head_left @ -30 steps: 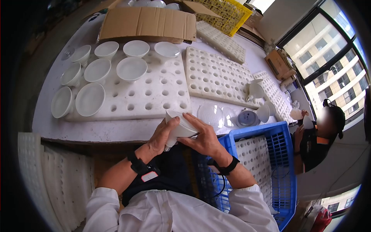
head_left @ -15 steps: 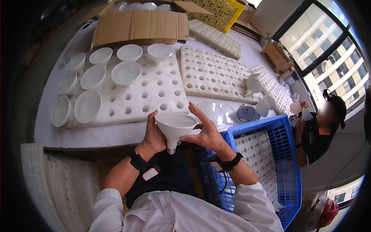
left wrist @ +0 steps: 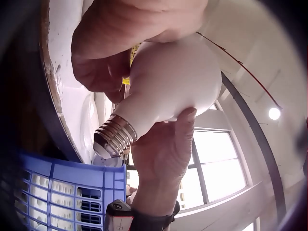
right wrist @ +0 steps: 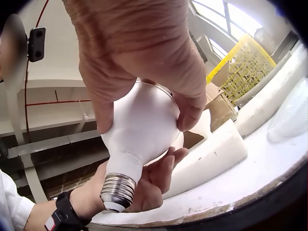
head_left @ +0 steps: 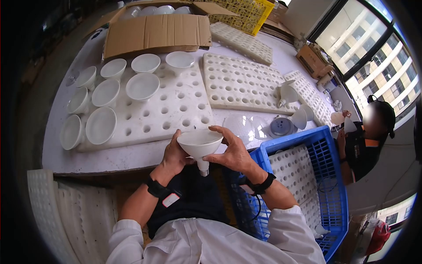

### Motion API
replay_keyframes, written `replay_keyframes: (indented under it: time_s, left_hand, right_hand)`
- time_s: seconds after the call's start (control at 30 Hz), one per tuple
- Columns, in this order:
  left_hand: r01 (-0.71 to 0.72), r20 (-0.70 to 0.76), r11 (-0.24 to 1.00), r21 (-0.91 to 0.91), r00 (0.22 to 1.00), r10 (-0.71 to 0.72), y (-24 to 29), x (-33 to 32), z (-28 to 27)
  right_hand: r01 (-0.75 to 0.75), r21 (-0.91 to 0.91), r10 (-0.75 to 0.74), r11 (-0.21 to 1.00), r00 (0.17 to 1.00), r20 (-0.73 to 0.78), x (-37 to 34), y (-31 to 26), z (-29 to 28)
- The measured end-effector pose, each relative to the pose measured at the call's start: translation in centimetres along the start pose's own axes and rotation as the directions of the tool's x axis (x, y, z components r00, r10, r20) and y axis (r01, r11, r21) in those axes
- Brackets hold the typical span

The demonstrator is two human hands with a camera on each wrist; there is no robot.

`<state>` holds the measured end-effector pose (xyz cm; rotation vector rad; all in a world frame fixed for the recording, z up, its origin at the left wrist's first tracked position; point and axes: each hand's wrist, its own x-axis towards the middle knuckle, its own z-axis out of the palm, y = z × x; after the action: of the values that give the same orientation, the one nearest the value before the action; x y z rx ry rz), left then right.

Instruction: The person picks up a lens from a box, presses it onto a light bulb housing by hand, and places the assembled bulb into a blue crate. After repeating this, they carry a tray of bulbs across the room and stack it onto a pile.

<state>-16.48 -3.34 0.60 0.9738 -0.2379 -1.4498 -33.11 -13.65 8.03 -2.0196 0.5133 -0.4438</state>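
A white reflector light bulb point(head_left: 200, 145) is held over the table's front edge, wide face up and screw base down. My left hand point(head_left: 174, 154) grips its left side, fingers partly hidden behind it. With thumb and fingers my right hand point(head_left: 233, 152) pinches its right side, the thumb low near the neck. The bulb's silver screw base point(left wrist: 115, 136) shows bare in the left wrist view. In the right wrist view, faint print lies on the neck above the metal thread point(right wrist: 118, 188). Several white bulb housings point(head_left: 101, 125) stand in a holed foam board point(head_left: 167, 108) beyond my hands.
At right stands a blue crate point(head_left: 325, 176) with foam boards inside. Clear lens covers point(head_left: 237, 127) and loose housings point(head_left: 300, 118) lie near it. A cardboard box point(head_left: 156, 35) and yellow crate point(head_left: 252, 17) stand at the back. Another person point(head_left: 367, 136) works at right.
Both hands have turned the bulb from tilted to upright, its screw base now pointing down. The right fingers, spread off the rim half a second ago, have come back onto it.
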Motion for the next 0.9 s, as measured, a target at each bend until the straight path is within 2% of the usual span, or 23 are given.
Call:
replay_keyframes:
  time_s: [0.03,0.1,0.13,0.2,0.23,0.3,0.33,0.4,0.47,0.53,0.6,0.63,0.67,0.73,0.8,0.87,0.9]
  left_hand:
    - [0.001,-0.001,1.0,0.001,1.0,-0.001,0.7,-0.6,0.3]
    - [-0.069,0.148,0.997,-0.036,0.986,0.073,1.8,-1.9,0.9]
    - [-0.071,0.143,0.997,-0.036,0.987,0.075,2.0,-2.3,1.0]
    - [-0.048,0.251,0.996,-0.078,0.966,0.066,2.1,-3.0,1.3]
    - [0.002,0.289,0.991,-0.133,0.957,0.037,2.1,-3.2,1.1]
    - [-0.01,0.296,0.991,-0.137,0.954,0.051,2.4,-4.0,1.6]
    - [-0.012,0.319,0.99,-0.137,0.946,0.056,2.5,-4.4,1.6]
    - [-0.006,0.306,0.983,-0.182,0.95,0.062,2.3,-4.8,1.5]
    - [-0.181,0.268,0.977,-0.112,0.941,0.205,2.1,-5.2,1.7]
    - [-0.208,0.239,0.976,-0.072,0.946,0.219,2.3,-5.9,1.6]
    - [-0.384,0.291,0.921,0.061,0.89,0.352,2.7,-6.2,1.4]
    - [-0.381,0.29,0.922,0.066,0.891,0.348,2.9,-6.2,1.3]
    - [-0.403,0.263,0.913,0.067,0.889,0.374,3.1,-6.2,1.1]
    - [-0.421,0.247,0.904,0.072,0.886,0.393,3.8,-6.2,0.8]
    - [-0.459,0.101,0.888,0.039,0.886,0.453,5.4,-6.7,-0.4]
    - [-0.562,0.0,0.825,0.064,0.827,0.563,6.8,-6.7,-2.7]
    - [-0.585,-0.112,0.806,0.088,0.798,0.592,7.5,-6.8,-3.2]
  right_hand:
    - [0.0,0.001,0.0,1.0,1.0,-0.001,0.0,0.2,0.1]
    - [0.107,-0.186,-0.119,0.977,0.991,-0.054,0.0,0.5,0.5]
    - [0.11,-0.183,-0.121,0.977,0.991,-0.05,-0.1,0.5,0.7]
    - [0.186,-0.344,-0.229,0.92,0.969,-0.088,-0.2,0.5,1.3]
    - [0.198,-0.334,-0.237,0.922,0.968,-0.079,-0.3,0.3,1.5]
    - [0.351,-0.475,-0.414,0.807,0.91,-0.031,-0.5,-0.4,1.7]
    - [0.364,-0.46,-0.42,0.81,0.907,-0.022,-0.5,-0.3,1.7]
    - [0.495,-0.434,-0.511,0.752,0.855,0.091,-0.5,0.1,1.6]
    - [0.517,-0.458,-0.532,0.723,0.84,0.109,-0.4,-0.2,1.6]
    - [0.564,-0.513,-0.585,0.647,0.799,0.14,-0.4,-0.8,1.6]
    - [0.565,-0.52,-0.597,0.64,0.792,0.126,-0.4,-0.9,2.0]
    - [0.565,-0.531,-0.608,0.631,0.786,0.114,-0.4,-1.1,2.2]
    - [0.562,-0.53,-0.607,0.635,0.787,0.109,-0.4,-1.7,2.5]
    - [0.444,-0.393,-0.445,0.805,0.891,0.094,-0.2,-3.5,2.6]
    - [0.451,-0.422,-0.46,0.787,0.884,0.087,-0.1,-3.8,1.4]
    - [0.437,-0.474,-0.461,0.764,0.884,0.072,-0.3,-3.5,-0.5]
    - [0.41,-0.498,-0.45,0.765,0.892,0.043,-0.5,-2.8,-2.0]
